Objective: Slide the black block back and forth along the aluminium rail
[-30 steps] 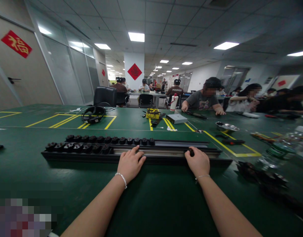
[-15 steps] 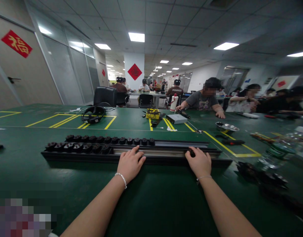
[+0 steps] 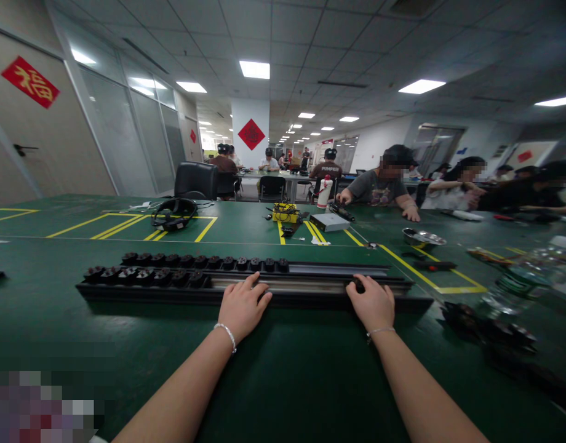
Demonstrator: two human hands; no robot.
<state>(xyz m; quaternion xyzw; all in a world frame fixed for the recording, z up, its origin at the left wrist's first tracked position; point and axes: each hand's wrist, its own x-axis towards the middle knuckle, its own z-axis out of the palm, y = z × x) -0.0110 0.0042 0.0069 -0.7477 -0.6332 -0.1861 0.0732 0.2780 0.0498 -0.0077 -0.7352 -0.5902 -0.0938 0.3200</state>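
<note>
With fingers loosely spread, the left hand (image 3: 243,303) should steady the rail (image 3: 306,285); at its three o'clock, the right hand (image 3: 371,301), pinching a black piece (image 3: 358,285), should keep it square.

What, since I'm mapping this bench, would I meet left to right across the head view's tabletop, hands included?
Black headset, left hand, yellow object, right hand, metal bowl, clear plastic bottle.

left front-row modules (image 3: 145,277): 7 | back-row modules (image 3: 200,261): 12 | bracelets (image 3: 226,338): 2
</note>
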